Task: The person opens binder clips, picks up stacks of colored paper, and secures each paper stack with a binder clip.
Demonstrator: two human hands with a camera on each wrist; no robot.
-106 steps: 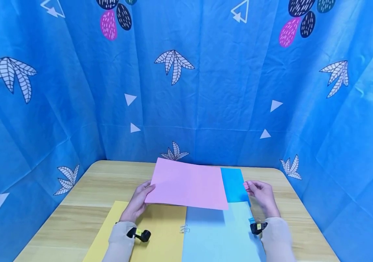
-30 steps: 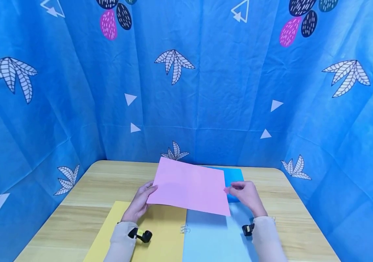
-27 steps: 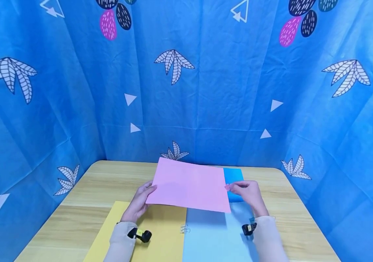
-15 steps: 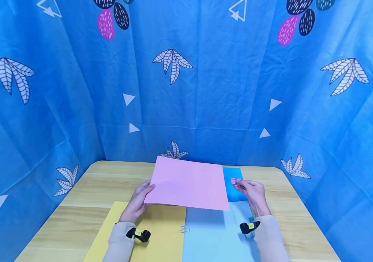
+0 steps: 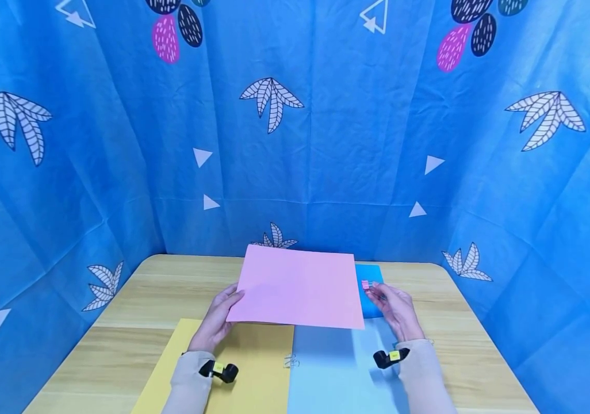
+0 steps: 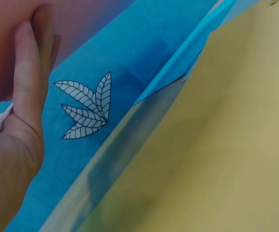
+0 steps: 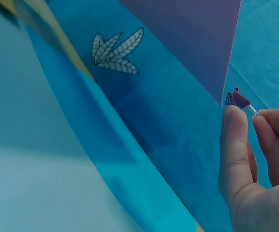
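Observation:
My left hand (image 5: pixel 218 315) grips a pink sheet of paper (image 5: pixel 297 287) by its left edge, thumb on top and fingers beneath. The sheet is raised above the table and tilted. Just off its right edge, my right hand (image 5: pixel 395 310) pinches a small pink binder clip (image 5: pixel 365 284) between thumb and fingers. In the right wrist view the binder clip (image 7: pixel 239 98) has its wire handles in the fingertips and its body beside the corner of the sheet (image 7: pixel 197 43). It looks apart from the paper.
Yellow paper (image 5: pixel 253 368) and light blue paper (image 5: pixel 338 374) lie side by side on the wooden table (image 5: pixel 119 310), with a binder clip (image 5: pixel 291 361) where they meet. Bright blue paper (image 5: pixel 371 307) lies behind, partly covered by the pink sheet. A patterned blue curtain (image 5: pixel 326 144) surrounds the table.
My right hand brought the binder clip left to the sheet's right edge, drew back, and is now slightly nearer again. The sheet's right side has risen a little; my left hand keeps its grip.

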